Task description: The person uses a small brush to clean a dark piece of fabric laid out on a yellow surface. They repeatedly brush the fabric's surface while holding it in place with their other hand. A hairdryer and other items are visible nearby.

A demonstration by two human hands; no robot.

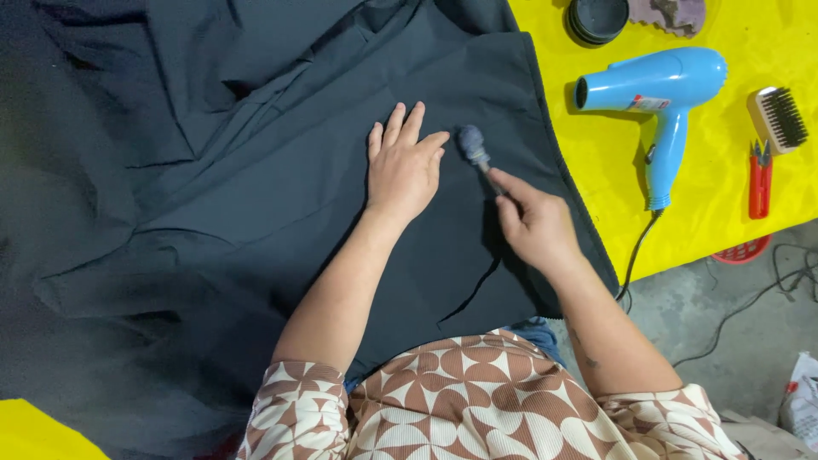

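Cloth [256, 170] spread over yellow tabletop [707, 213]. Left hand [402, 166] released, flat, pinning cloth; right hand [532, 223] gripping small brush [474, 146] just beside. Best kept taut, dabbed lightly, strokes short.

Cloth [256, 170] on table [724, 204] — dryer [660, 98], brush [777, 117] at its right.

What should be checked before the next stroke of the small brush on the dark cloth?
1. Left hand flat on the dark cloth: ok.
2. Right hand gripping the small brush: ok.
3. Brush head touching the cloth: cannot tell.
4. Cloth smooth beside the brush: ok; folds lie further left.
5. Blue hair dryer and red snips off the cloth, on the yellow table: ok.
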